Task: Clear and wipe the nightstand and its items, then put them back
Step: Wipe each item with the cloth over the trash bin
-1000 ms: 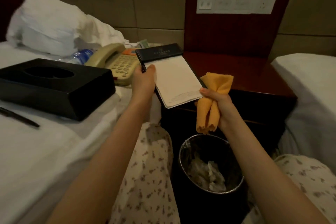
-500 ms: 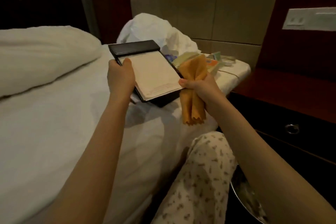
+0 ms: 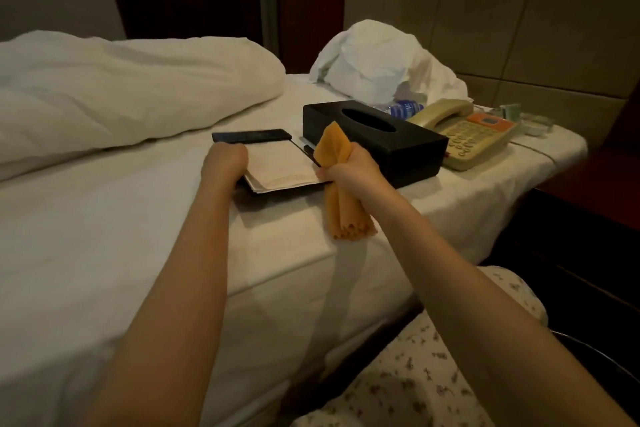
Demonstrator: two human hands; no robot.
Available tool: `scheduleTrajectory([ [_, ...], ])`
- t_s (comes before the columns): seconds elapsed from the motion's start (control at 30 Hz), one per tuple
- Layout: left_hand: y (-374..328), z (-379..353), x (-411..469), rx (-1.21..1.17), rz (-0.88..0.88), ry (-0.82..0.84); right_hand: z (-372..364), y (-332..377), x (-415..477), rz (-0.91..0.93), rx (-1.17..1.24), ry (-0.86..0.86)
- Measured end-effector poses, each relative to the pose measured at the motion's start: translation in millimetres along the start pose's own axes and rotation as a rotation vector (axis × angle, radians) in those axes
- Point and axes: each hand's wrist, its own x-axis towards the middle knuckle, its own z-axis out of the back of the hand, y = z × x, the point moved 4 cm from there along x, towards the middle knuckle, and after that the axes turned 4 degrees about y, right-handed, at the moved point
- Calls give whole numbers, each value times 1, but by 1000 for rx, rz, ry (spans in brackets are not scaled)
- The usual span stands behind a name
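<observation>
The left hand grips the near left edge of the notepad. Its fingers are curled over that edge and hidden beyond the knuckles. The right hand is clenched around a bunched orange cloth, which sticks up above the fist and hangs down below it. The right thumb side touches the pad's right edge, but I cannot tell whether it pinches it.

The notepad sits between the two hands, low over the bed sheet. Whether its weight is fully down cannot be told. Just beyond the right knuckles is a black tissue box. Past that is a telephone, with a water bottle behind the box. The nightstand is well off to the right of the right hand.

The pad looks like a stiff dark backing board with a thin stack of loose white sheets on top. It is probably light and rigid enough to carry flat by its edges. The paper is the weak part, since its corners lift and crease easily, so the board's side edges or the dark top band are the better places to take hold. The cloth is soft and limp. It would wipe the board well but could drag or crumple the top sheet, and a damp cloth would mark the paper.
</observation>
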Motion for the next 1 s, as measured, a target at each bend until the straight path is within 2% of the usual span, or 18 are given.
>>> scheduleTrajectory([
  [0.17,5,-9,2,114,30,7,8,-2,-1,-53,-97,-25],
  [0.27,7,-13,4,213,16,20,19,0,-3,-48,-251,-106],
  [0.37,6,-13,3,332,0,9,20,-3,-11,-3,-444,-207],
  [0.43,6,-12,1,417,-15,-5,21,-3,-15,57,-485,-261],
  [0.6,1,-12,-14,639,-37,-128,40,2,-18,70,-160,-228],
  [0.67,-18,-19,-26,649,-183,-173,47,1,-19,51,40,-150],
  [0.7,-29,-27,-34,582,-297,-148,50,0,-21,37,134,-114],
  [0.8,-57,-54,-63,280,-567,63,63,-3,-23,20,289,-101],
  [0.9,-78,-78,-89,77,-655,261,80,-8,-24,4,404,-176],
  [1.0,-93,-105,-107,30,-683,458,97,-18,-26,-39,538,-229],
])
